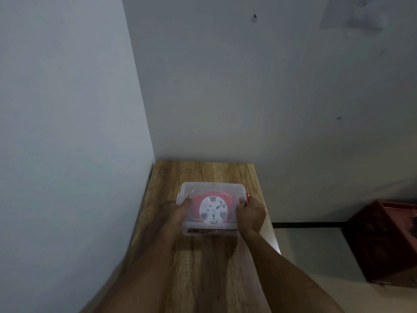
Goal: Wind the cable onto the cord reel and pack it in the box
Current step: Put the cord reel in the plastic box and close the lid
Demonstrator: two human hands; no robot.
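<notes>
Reel (pixel 212 210), red w/ white round hub, lies flat inside the clear plastic box (pixel 212 188), seen through the translucent lid; hub face points up. Cable itself can't be made out thru the blurred plastic. Box sits on the wooden table (pixel 203 267), roughly mid-width, nearer the far end than the near edge. Small orange-red latch or tab (pixel 248 195) shows at the box's right rim.

Left hand (pixel 180 212) is on the box's left side, thumb lying over the lid's edge, other fingers wrapped down the side wall, mostly hidden. Right hand (pixel 250 213) is on the box's right side, thumb on top of the lid just beside the orange tab, fingers curled round the side wall. Both hands clamp the box between them; whether the box bottom touches the table or is lifted, can't tell.

Label strip (pixel 211 231) w/ dark print runs along the box's near wall. Beyond the box, table's far end meets the grey wall; another wall runs along the table's left. Right of the box and well apart from it, a dark red crate (pixel 388 242) stands on the floor.
</notes>
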